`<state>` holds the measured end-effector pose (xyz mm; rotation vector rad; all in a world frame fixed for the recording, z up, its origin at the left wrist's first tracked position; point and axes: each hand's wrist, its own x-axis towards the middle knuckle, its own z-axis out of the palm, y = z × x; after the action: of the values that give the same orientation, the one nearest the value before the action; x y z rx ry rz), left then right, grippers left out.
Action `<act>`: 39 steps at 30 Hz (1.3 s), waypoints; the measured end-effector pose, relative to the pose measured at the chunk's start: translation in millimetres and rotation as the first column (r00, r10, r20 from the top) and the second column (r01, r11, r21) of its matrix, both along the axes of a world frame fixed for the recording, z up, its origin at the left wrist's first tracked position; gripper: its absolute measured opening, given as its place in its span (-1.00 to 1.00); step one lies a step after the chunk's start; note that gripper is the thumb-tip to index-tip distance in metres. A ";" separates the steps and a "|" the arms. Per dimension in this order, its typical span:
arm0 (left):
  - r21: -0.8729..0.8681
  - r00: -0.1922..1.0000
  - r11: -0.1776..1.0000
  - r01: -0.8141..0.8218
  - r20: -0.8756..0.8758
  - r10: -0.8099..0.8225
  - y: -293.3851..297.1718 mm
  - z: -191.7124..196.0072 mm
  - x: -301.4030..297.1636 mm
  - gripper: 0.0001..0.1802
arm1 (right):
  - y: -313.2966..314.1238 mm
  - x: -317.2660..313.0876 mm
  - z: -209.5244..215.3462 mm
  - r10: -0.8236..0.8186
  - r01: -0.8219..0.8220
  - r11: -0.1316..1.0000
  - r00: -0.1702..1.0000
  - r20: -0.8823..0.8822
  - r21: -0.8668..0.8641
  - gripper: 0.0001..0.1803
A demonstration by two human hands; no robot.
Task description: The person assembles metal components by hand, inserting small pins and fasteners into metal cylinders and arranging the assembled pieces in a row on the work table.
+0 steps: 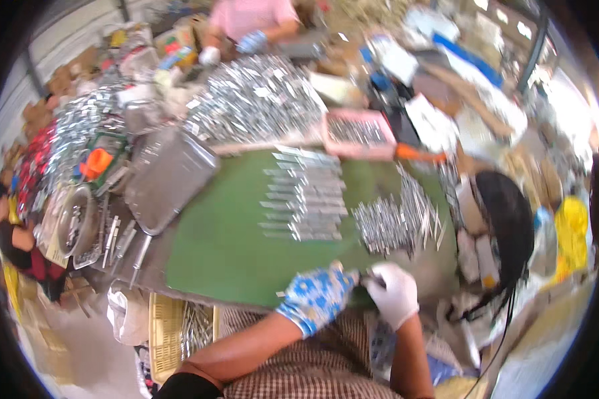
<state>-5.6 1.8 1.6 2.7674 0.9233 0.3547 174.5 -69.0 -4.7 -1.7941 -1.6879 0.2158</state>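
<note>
In the head view, we are looking down at our two gloved hands, which are sitting close together at the near edge of a green mat. Our right hand, in a white glove, is pinching a small dark piece between thumb and forefinger. Our left hand, in a blue-and-white patterned glove, is curling its fingers right beside that piece; blur is hiding the fingertips, so we cannot tell whether they are gripping it too. The piece is lying between the two hands, at the edge nearest our body.

Beyond the hands, silver strips are lying side by side in a stacked row on the mat. To their right, a bunch of short silver pieces is lying beside a loose fan of thin rods. A pink tray holding small metal parts is standing at the far edge, next to a large heap of metal pieces.

As we are judging it, the step in hand is working on this one small piece with both hands; the next move is calling for a steady pinch and well-aligned fingertips, since so small a part could be slipping from gloved fingers.
</note>
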 end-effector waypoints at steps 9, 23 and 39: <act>-0.069 0.991 0.996 0.053 0.129 -0.044 -7.8 -16.6 1.1 -0.71 | -8.2 2.1 -5.9 -0.068 0.068 0.995 0.998 -0.002 -0.075 -0.79; -0.218 0.995 0.972 0.087 -0.029 -0.095 3.5 8.4 3.7 -0.67 | -8.7 5.1 -3.6 0.038 -0.044 0.998 0.994 0.101 0.054 -0.81; -0.241 0.992 0.966 0.097 -0.060 -0.114 7.1 -1.1 10.0 -0.65 | 6.4 17.7 6.1 -0.426 0.466 0.873 0.872 0.241 -0.143 -0.66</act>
<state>4.4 8.8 0.5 2.6086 0.7738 0.1163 192.2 -62.6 1.3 -2.3730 -1.3600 -0.0075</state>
